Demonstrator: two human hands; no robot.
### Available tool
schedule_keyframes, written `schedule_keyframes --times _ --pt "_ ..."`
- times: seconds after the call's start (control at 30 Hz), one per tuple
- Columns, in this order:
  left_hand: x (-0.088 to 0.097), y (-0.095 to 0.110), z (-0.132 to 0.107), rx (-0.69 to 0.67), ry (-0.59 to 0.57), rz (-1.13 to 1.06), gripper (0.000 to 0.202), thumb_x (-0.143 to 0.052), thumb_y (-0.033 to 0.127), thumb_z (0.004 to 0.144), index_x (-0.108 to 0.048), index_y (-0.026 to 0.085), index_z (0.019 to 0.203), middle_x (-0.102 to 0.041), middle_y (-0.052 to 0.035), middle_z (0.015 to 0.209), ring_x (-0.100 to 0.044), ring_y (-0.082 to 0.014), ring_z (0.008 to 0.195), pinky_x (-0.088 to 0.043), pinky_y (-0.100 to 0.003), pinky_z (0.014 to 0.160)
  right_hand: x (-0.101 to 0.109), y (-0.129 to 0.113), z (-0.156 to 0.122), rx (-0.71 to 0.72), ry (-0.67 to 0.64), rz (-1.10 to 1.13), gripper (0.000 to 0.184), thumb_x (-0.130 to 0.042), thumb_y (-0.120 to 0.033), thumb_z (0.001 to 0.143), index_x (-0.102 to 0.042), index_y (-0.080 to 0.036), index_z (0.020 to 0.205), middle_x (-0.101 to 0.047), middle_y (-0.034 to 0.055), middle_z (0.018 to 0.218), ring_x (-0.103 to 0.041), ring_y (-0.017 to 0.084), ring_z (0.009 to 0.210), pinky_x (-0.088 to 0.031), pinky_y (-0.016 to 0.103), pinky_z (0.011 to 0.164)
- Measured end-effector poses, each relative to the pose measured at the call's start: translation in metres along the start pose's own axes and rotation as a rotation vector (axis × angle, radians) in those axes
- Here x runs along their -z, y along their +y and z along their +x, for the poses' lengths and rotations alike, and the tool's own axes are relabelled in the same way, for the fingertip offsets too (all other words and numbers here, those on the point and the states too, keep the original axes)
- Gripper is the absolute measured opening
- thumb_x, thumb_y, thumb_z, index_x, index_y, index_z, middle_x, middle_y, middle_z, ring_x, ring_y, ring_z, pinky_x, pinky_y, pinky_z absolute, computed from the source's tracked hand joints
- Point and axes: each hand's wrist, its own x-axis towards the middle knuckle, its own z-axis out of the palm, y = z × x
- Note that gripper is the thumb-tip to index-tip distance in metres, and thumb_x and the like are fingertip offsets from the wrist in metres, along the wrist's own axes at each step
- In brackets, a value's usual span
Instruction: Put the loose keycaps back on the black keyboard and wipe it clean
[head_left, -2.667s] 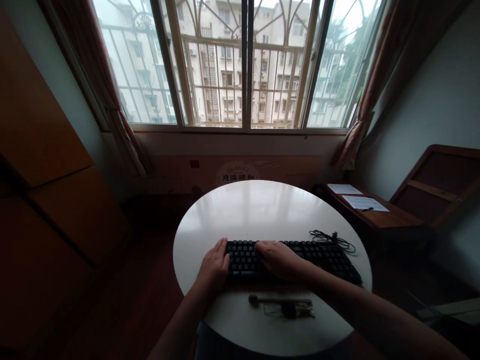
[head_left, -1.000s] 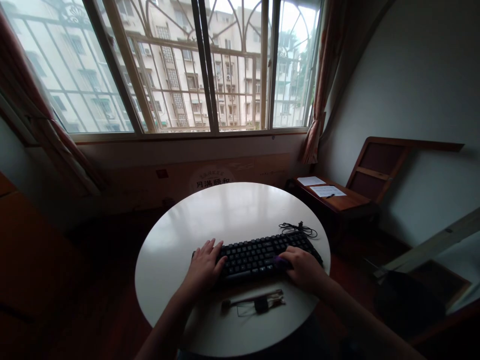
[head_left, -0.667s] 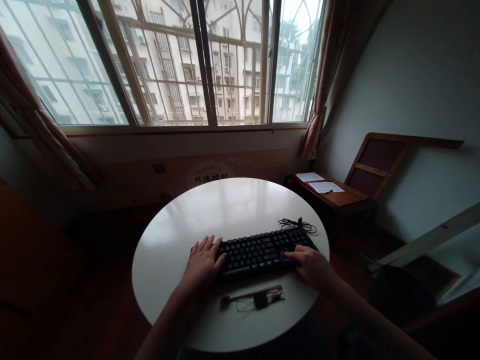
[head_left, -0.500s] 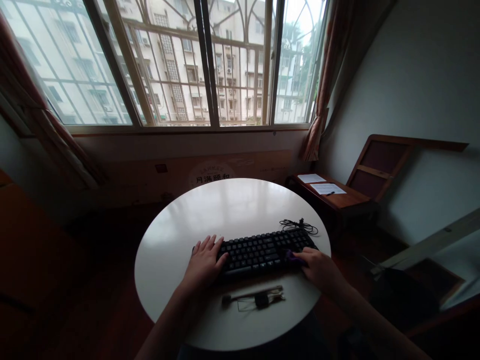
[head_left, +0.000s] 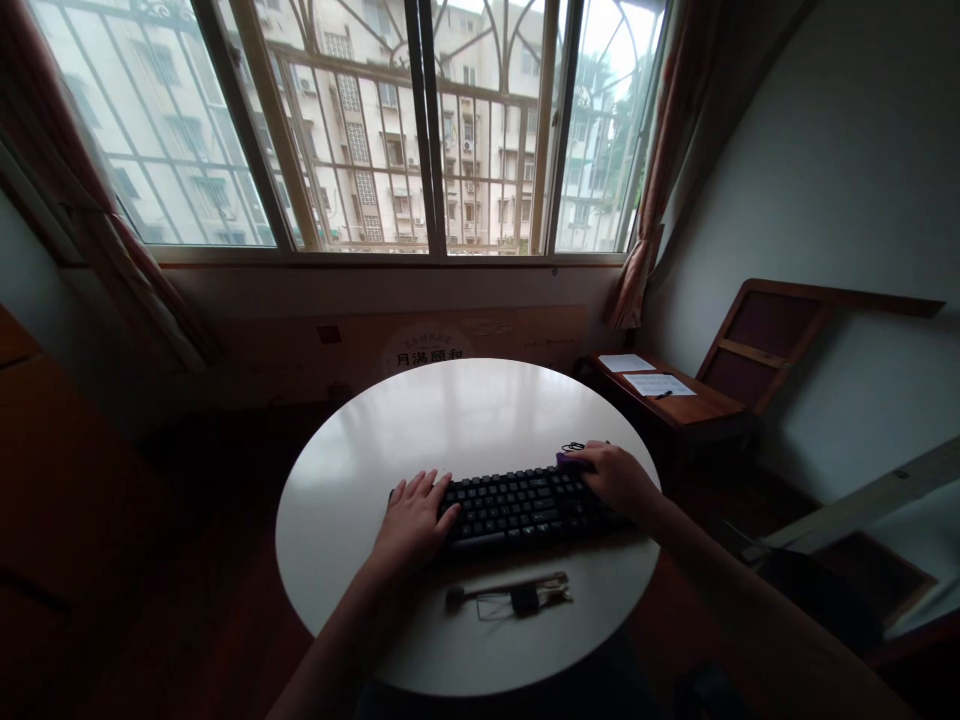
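A black keyboard (head_left: 517,510) lies on the round white table (head_left: 337,580). My left hand (head_left: 414,518) rests on its left end, fingers spread flat over the edge and keys. With my right hand (head_left: 621,482) I grip a small purple tool (head_left: 572,461) at the keyboard's back edge, right of the middle; most of it is hidden by my fingers. The keyboard's black cable (head_left: 574,447) is coiled behind, partly covered by that hand. In front of the keyboard lie a thin stick with a dark bristly end (head_left: 454,597) and a wire tool with a black block (head_left: 525,600).
At the right, a wooden chair-like bench (head_left: 679,408) carries paper sheets (head_left: 660,385) and a black pen (head_left: 664,395). Beyond the table is a barred window (head_left: 375,150) with curtains (head_left: 637,260). An orange-brown cabinet (head_left: 37,440) stands at the left.
My right hand has moved with the purple tool from over the right-hand keys to the keyboard's back edge, now covering part of the cable. My left hand stays on the keyboard.
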Motion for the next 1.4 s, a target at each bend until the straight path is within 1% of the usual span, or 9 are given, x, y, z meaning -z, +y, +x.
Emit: schedule_keyframes --times 0.13,0.27,0.57,0.77,0.9,0.97,1.13,1.3,1.4 --pt "-0.005 -0.003 0.0 -0.005 0.03 -0.027 0.059 -0.04 0.047 0.098 -0.043 0.022 0.152 -0.04 -0.0086 0.158 -0.031 -0.0281 0.149 -0.02 -0.05 0.123 -0.022 -0.014 0.02 0.034 -0.075 -0.04 0.033 -0.055 -0.021 0.091 -0.073 -0.03 0.116 -0.068 0.002 0.101 -0.063 0.014 0.089 -0.043 0.022 0.079" --pt "-0.005 -0.004 -0.001 -0.005 0.041 -0.032 0.059 -0.041 0.048 0.098 -0.044 0.023 0.151 -0.042 -0.0088 0.157 -0.033 -0.0289 0.148 -0.021 -0.05 0.123 -0.031 -0.01 0.017 0.009 -0.11 -0.099 0.041 -0.053 -0.019 0.09 -0.069 -0.032 0.125 -0.069 0.0038 0.107 -0.064 0.016 0.092 -0.042 0.023 0.077" --pt "-0.005 -0.002 -0.001 0.0 0.048 -0.032 0.058 -0.042 0.047 0.098 -0.044 0.023 0.151 -0.042 -0.0085 0.157 -0.033 -0.0286 0.148 -0.021 -0.049 0.123 -0.022 0.0 -0.006 -0.072 -0.171 -0.238 0.044 -0.052 -0.017 0.089 -0.068 -0.031 0.127 -0.069 0.0058 0.11 -0.067 0.021 0.093 -0.045 0.028 0.079" --pt "-0.005 -0.004 -0.002 -0.003 0.037 -0.04 0.059 -0.04 0.049 0.098 -0.043 0.022 0.151 -0.041 -0.0089 0.158 -0.033 -0.0287 0.148 -0.02 -0.049 0.123 0.002 -0.007 0.015 -0.033 -0.2 -0.262 0.03 -0.056 -0.011 0.081 -0.079 -0.022 0.097 -0.072 0.0091 0.098 -0.067 0.024 0.091 -0.045 0.03 0.078" --pt "-0.002 -0.004 -0.004 0.002 0.038 -0.046 0.059 -0.041 0.048 0.098 -0.044 0.022 0.151 -0.042 -0.0093 0.157 -0.033 -0.029 0.148 -0.021 -0.05 0.123 0.001 -0.01 0.035 0.036 -0.15 -0.21 0.039 -0.052 -0.017 0.088 -0.072 -0.031 0.119 -0.07 0.0046 0.11 -0.065 0.02 0.098 -0.045 0.028 0.082" --pt "-0.002 -0.003 -0.004 0.001 0.046 -0.053 0.059 -0.041 0.048 0.098 -0.045 0.022 0.151 -0.042 -0.0094 0.157 -0.034 -0.0292 0.148 -0.021 -0.051 0.123 -0.007 -0.008 0.039 0.073 -0.174 -0.18 0.041 -0.055 -0.017 0.086 -0.072 -0.035 0.12 -0.07 0.0014 0.111 -0.065 0.018 0.098 -0.045 0.026 0.082" --pt "-0.002 -0.002 -0.004 0.005 0.034 -0.05 0.059 -0.04 0.048 0.097 -0.045 0.022 0.151 -0.042 -0.0089 0.157 -0.034 -0.0287 0.148 -0.021 -0.05 0.123 -0.019 0.017 0.034 0.011 -0.176 -0.157 0.039 -0.054 -0.018 0.085 -0.074 -0.032 0.116 -0.071 0.0018 0.11 -0.066 0.019 0.096 -0.045 0.026 0.079" --pt "-0.002 -0.002 -0.002 0.011 0.031 -0.038 0.059 -0.04 0.048 0.098 -0.044 0.022 0.151 -0.043 -0.0085 0.157 -0.034 -0.0287 0.147 -0.021 -0.049 0.123 0.0 0.052 0.024 -0.073 -0.123 -0.138 0.036 -0.052 -0.02 0.086 -0.075 -0.027 0.113 -0.07 0.0043 0.114 -0.064 0.021 0.105 -0.046 0.028 0.086" --pt "-0.002 -0.002 -0.001 0.011 0.04 -0.029 0.059 -0.042 0.047 0.097 -0.046 0.022 0.15 -0.045 -0.0092 0.156 -0.036 -0.0288 0.146 -0.022 -0.048 0.123 0.007 0.061 0.019 -0.081 -0.104 -0.098 0.038 -0.049 -0.021 0.089 -0.073 -0.025 0.119 -0.068 0.0041 0.12 -0.064 0.018 0.108 -0.046 0.026 0.091"
